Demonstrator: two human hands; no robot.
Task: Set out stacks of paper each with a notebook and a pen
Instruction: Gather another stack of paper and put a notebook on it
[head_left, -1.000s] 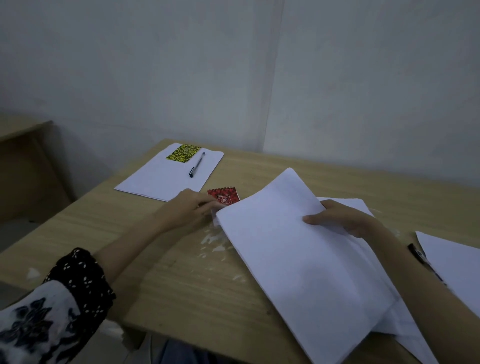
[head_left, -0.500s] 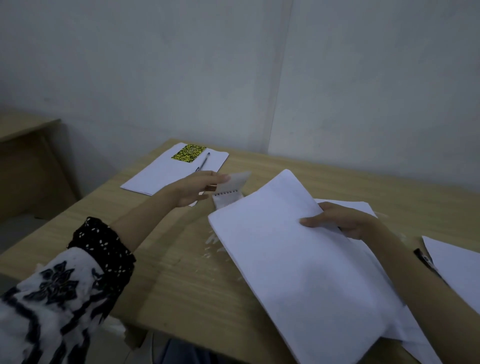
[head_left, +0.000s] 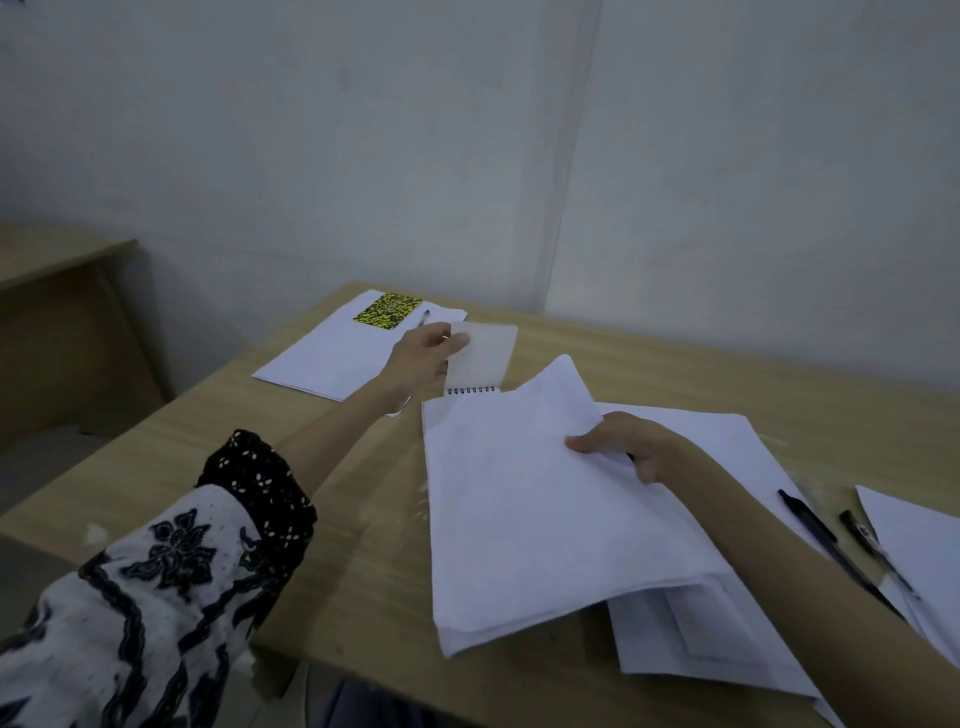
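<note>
My left hand (head_left: 423, 358) pinches a small spiral notebook (head_left: 480, 358), lifted off the table with its pale back side facing me and the spiral at the bottom. My right hand (head_left: 631, 447) grips the edge of a stack of white paper (head_left: 530, 519) and holds its far end raised off the wooden table (head_left: 363, 519). More white sheets (head_left: 727, 660) lie under and right of that stack. At the far left corner lies another paper stack (head_left: 332, 358) with a yellow patterned notebook (head_left: 387, 310) and a pen (head_left: 424, 316) on it.
Two black pens (head_left: 810, 525) (head_left: 865, 538) lie on the table to the right of my right forearm, next to another pile of white sheets (head_left: 919, 551) at the right edge. A grey wall stands behind the table. A second wooden desk (head_left: 62, 270) is at the far left.
My left hand has picked the small red notebook up from the table and raised it, turning it so its pale back faces me. My right hand keeps hold of the paper stack.
</note>
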